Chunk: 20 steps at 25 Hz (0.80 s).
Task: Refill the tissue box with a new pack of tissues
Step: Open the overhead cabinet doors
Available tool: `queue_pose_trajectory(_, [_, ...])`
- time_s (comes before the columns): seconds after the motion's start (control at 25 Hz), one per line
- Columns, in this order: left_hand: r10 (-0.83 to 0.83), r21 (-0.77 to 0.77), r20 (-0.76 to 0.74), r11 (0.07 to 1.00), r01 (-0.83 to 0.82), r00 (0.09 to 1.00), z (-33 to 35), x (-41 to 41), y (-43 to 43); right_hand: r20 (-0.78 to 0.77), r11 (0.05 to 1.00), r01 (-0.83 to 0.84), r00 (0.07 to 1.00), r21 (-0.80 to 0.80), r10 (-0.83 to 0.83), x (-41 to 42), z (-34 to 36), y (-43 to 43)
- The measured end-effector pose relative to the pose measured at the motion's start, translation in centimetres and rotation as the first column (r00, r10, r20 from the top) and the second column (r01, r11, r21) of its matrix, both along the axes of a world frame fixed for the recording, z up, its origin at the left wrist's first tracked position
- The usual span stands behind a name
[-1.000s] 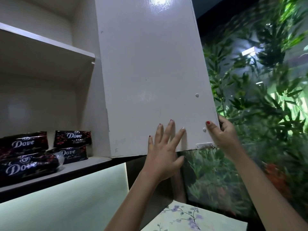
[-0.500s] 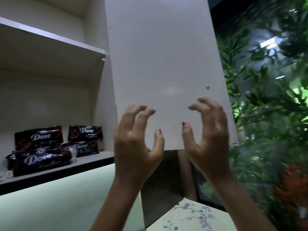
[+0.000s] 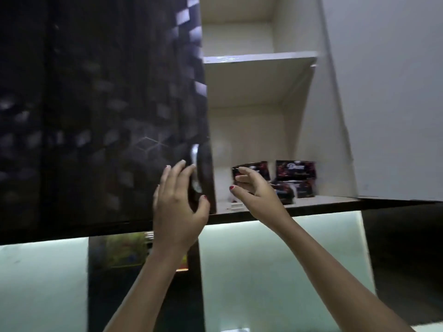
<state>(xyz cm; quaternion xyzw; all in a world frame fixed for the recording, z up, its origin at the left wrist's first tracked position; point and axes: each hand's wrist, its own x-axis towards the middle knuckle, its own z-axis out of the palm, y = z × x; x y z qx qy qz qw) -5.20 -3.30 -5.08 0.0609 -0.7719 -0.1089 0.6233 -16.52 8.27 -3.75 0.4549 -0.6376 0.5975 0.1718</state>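
Several dark tissue packs (image 3: 294, 178) lie stacked on the bottom shelf of an open wall cabinet. My right hand (image 3: 254, 188) is raised in front of the leftmost pack, fingers apart, holding nothing; whether it touches the pack I cannot tell. My left hand (image 3: 178, 202) is spread at the edge of the dark glossy left cabinet door (image 3: 100, 116), fingers by its silver handle (image 3: 195, 168), thumb near the door's edge. No tissue box is in view.
The white right-hand door (image 3: 388, 92) stands swung open. An upper shelf (image 3: 259, 61) crosses the cabinet above the packs. Below the cabinet is a lit pale-green backsplash (image 3: 275, 259) with a dark vertical strip (image 3: 143, 283).
Both hands have left the white door, which now stands open at the right. The view turned left; my left hand went to the dark door's handle and my right hand reached toward the packs.
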Motion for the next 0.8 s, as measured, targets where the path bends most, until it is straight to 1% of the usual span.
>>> queue_pose_trajectory(0.08, [0.013,-0.014,0.04,1.0,-0.012,0.999,0.4,1.9,-2.3,0.012,1.0,-0.002,1.0,0.017,0.002,-0.2,1.2,-4.6])
queue_pose_trajectory(0.16, [0.003,-0.046,0.081,0.999,0.001,0.997,0.6,3.3,-4.0,0.124,0.99,-0.116,0.984,-0.075,0.125,-0.7,2.4,-8.1])
queue_pose_trajectory(0.2, [-0.011,-0.057,0.103,0.998,0.017,0.995,0.7,3.7,-4.6,0.171,0.985,-0.131,0.974,-0.116,0.149,-1.0,2.7,-9.1])
queue_pose_trajectory(0.24, [-0.031,-0.06,0.122,0.997,0.038,0.992,0.8,4.2,-5.4,0.213,0.987,-0.089,0.97,-0.137,0.117,-1.1,2.9,-10.0])
queue_pose_trajectory(0.32, [-0.081,-0.057,0.129,0.994,0.089,0.988,0.8,5.0,-6.3,0.277,0.992,0.068,0.96,-0.109,-0.036,-1.4,3.0,-10.9])
queue_pose_trajectory(0.36, [-0.104,-0.061,0.118,0.992,0.112,0.987,0.7,5.2,-6.4,0.3,0.986,0.122,0.95,-0.114,-0.083,-0.8,2.8,-10.7])
queue_pose_trajectory(0.4, [-0.129,-0.069,0.092,0.988,0.136,0.987,0.6,5.5,-6.2,0.297,0.98,0.125,0.952,-0.158,-0.073,0.3,2.5,-10.4])
queue_pose_trajectory(0.44, [-0.161,-0.084,0.051,0.983,0.165,0.986,0.5,5.9,-5.9,0.261,0.969,0.095,0.965,-0.227,-0.034,1.9,2.2,-9.8])
queue_pose_trajectory(0.52, [-0.251,-0.123,-0.047,0.962,0.244,0.967,0.5,6.8,-4.7,0.099,0.946,0.015,0.995,-0.325,0.018,6.3,1.7,-7.8])
queue_pose_trajectory(0.6, [-0.313,-0.18,-0.097,0.939,0.292,0.945,0.8,8.6,-3.3,-0.047,0.938,-0.117,0.993,-0.326,0.108,10.4,1.1,-5.9])
queue_pose_trajectory(0.64, [-0.31,-0.203,-0.119,0.938,0.283,0.943,1.0,9.9,-2.8,-0.083,0.922,-0.241,0.971,-0.303,0.226,12.1,0.8,-5.2])
queue_pose_trajectory(0.68, [-0.303,-0.215,-0.166,0.94,0.265,0.938,1.3,11.4,-2.4,-0.091,0.872,-0.411,0.911,-0.267,0.402,13.2,0.6,-4.9])
queue_pose_trajectory(0.72, [-0.287,-0.219,-0.239,0.947,0.236,0.928,1.6,13.0,-1.9,-0.026,0.774,-0.587,0.8,-0.24,0.599,14.0,0.4,-4.6])
queue_pose_trajectory(0.76, [-0.239,-0.223,-0.321,0.96,0.172,0.916,1.9,14.6,-1.2,0.042,0.669,-0.71,0.678,-0.221,0.734,14.3,0.3,-4.6])
queue_pose_trajectory(0.8, [-0.163,-0.23,-0.395,0.97,0.075,0.904,2.2,16.1,-0.3,0.097,0.582,-0.783,0.576,-0.22,0.812,14.9,0.2,-4.7])
